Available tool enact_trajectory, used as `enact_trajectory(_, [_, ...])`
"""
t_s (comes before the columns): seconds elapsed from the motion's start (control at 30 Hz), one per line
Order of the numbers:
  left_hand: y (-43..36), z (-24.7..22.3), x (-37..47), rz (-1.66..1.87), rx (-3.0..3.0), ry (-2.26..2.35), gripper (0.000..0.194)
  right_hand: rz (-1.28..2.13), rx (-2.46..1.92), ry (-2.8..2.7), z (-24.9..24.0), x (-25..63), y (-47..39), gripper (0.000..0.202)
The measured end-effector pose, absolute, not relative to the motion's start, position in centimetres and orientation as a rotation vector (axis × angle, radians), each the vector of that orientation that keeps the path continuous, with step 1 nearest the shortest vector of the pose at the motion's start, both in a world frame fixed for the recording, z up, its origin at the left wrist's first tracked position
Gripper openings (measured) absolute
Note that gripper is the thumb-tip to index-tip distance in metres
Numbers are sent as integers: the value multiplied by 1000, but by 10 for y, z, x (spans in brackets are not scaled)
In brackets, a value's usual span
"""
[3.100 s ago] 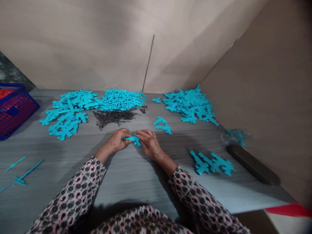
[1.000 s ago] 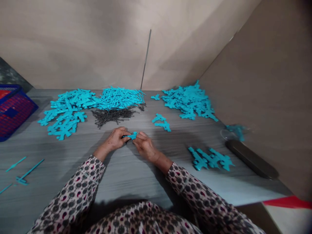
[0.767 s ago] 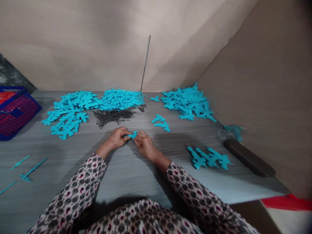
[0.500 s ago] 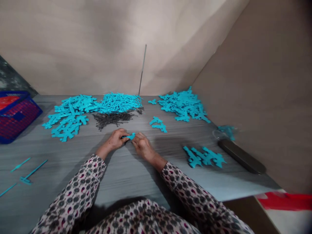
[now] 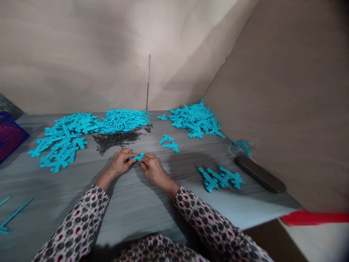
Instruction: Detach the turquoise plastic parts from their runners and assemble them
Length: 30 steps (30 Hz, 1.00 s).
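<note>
Nearest the camera, both patterned sleeves run off the bottom edge. The small turquoise piece is mostly hidden between the fingers, so its shape is hard to make out. The left hand and the right hand meet above the grey table, each closed in a pinch on one end of that piece. To the right lies a small cluster of turquoise parts and a dark oblong case. Farther off sit dark metal pins, thin turquoise rods and two larger turquoise heaps, against plain beige panels. A blue basket is cut off at the left.
</note>
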State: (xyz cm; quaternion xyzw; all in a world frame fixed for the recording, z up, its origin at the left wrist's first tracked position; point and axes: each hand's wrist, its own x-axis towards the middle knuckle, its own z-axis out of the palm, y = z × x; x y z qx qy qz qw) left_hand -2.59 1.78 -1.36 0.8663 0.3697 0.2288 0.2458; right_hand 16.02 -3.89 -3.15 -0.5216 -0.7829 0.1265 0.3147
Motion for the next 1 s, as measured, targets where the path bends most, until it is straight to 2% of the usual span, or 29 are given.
enact_trajectory(0.37, [21,-20,-26,669,2357,971,28,62,-1362,-2360,-27,158,-49,19])
enact_trajectory(0.7, [21,-17,-26,634,2379,940,31,194,-1338,-2249,-24,158,-41,19])
enact_trajectory(1.0, [28,-29,-33,745,2212,881,25,128,-1368,-2224,-29,158,-44,12])
